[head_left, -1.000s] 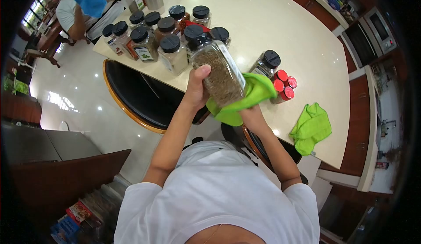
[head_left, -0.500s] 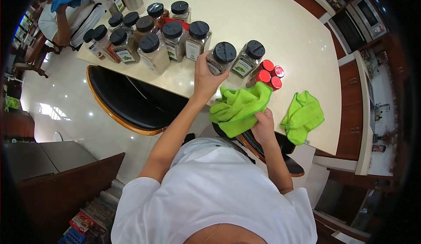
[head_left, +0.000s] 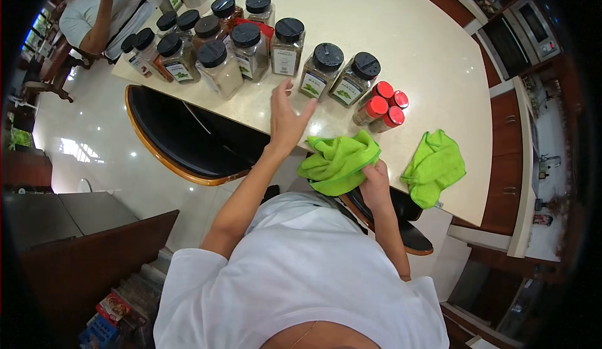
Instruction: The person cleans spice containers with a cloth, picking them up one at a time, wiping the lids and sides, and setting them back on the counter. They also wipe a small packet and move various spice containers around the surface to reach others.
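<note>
My left hand (head_left: 285, 117) hovers open above the cream countertop (head_left: 389, 42), fingers spread, just in front of a black-lidded spice jar (head_left: 320, 70) that stands upright on the counter. It touches nothing. My right hand (head_left: 374, 183) grips a bunched green cloth (head_left: 338, 161) at the counter's near edge. A second black-lidded jar (head_left: 355, 77) stands to the right of the first one.
Several black-lidded spice jars (head_left: 216, 67) stand in rows at the left. Three small red-capped bottles (head_left: 382, 107) sit right of the jars. Another green cloth (head_left: 434, 167) lies near the right edge. A black stool (head_left: 182, 136) is under the counter. Another person (head_left: 94, 10) sits far left, holding a blue cloth.
The jar I held and wiped was set down on the counter. My left hand let go of it and drew back open. My right hand lowered the green cloth.
</note>
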A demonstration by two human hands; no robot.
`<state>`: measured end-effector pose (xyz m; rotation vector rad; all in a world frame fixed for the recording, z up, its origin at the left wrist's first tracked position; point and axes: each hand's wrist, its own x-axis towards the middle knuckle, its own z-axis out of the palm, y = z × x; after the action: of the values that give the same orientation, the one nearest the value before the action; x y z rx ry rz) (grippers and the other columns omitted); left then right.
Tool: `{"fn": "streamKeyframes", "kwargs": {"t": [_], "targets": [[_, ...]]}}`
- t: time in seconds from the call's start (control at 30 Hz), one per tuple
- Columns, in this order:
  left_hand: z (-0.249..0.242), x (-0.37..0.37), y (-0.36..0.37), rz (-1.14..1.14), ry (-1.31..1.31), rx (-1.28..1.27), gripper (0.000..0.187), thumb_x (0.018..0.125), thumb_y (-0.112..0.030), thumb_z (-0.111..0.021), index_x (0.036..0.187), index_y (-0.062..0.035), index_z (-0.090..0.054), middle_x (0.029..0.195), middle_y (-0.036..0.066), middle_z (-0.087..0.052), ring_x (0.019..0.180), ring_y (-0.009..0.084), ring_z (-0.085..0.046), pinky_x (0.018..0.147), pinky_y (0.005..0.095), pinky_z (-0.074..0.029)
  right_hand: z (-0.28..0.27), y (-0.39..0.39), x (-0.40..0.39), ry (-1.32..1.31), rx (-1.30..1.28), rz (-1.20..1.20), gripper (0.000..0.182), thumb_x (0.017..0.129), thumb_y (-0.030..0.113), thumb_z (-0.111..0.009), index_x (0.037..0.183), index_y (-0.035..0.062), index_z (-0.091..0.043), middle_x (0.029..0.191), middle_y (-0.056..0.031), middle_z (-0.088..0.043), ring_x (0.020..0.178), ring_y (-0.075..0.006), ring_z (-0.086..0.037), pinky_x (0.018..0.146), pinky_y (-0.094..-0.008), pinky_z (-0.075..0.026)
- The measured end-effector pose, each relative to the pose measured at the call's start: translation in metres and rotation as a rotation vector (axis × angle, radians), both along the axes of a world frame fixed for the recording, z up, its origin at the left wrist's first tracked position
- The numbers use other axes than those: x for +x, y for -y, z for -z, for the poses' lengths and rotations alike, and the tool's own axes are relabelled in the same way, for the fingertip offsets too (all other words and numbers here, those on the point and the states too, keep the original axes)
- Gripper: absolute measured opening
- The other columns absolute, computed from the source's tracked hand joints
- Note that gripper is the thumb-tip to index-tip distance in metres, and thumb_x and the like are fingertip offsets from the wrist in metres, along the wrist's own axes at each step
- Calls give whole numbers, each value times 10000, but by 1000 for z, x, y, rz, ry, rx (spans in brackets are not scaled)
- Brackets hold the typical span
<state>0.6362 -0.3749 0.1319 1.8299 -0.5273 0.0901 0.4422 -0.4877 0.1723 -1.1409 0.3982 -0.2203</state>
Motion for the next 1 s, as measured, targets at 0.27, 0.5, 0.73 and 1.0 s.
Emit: {"fn": "streamKeyframes", "kwargs": {"t": [0.27,0.5,0.73,1.0], "targets": [[-31,15,0,-103,455,-91,393,746,-92,-683,1105,-30,-535,1067,139,-477,954,297,-481,829,383,-413,-2,-2,8,-19,48,-4,341,913,191,-502,1171,-31,-499,1148,-95,-575,1068,-196,-550,935,-328,-410],[-59,20,25,-8,460,54,395,751,-102,-694,1101,-35,-525,1093,145,-478,1033,316,-457,902,389,-386,5,1,3,-15,41,12,325,917,179,-494,1164,-30,-506,1147,-93,-577,1064,-193,-550,933,-324,-407],[-32,24,-16,-296,576,-101,657,692,-184,-764,1178,-12,-356,1215,187,-382,1134,343,-385,945,436,-334,2,0,1,-54,1,58,322,914,165,-487,1172,-27,-516,1145,-92,-582,1067,-188,-548,937,-323,-405],[-33,74,-68,-638,299,116,1044,663,-323,-808,1371,53,-139,1319,266,-267,1246,417,-251,1042,515,-221,7,2,4,-73,-37,43,320,915,164,-477,1173,-25,-504,1139,-83,-583,1054,-192,-558,933,-326,-416]]}}
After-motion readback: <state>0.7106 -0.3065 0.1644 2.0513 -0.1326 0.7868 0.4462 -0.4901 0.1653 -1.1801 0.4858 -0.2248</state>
